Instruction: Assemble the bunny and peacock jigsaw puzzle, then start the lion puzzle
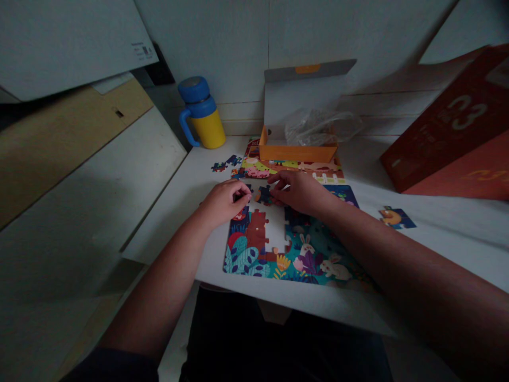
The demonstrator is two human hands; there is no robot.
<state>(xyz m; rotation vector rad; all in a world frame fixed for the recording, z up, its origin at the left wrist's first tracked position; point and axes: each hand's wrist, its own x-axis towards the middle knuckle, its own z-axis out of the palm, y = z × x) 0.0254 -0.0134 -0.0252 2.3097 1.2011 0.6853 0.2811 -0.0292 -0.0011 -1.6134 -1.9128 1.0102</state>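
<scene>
Fingers of the right hand pinch narrowly on a dark piece, holding it flat and low over the white gap at the top of the puzzle, probably to match its tabs to the hole. The left hand is curled, fingertips on the puzzle's upper left edge, seemingly steadying it; whether it grips anything I cannot tell. The piece sits between both hands, touching the right fingertips, just beside the left. Near the mug lie loose pieces; the box stands behind.

Single head view, looking forward-down, close over white table.
</scene>
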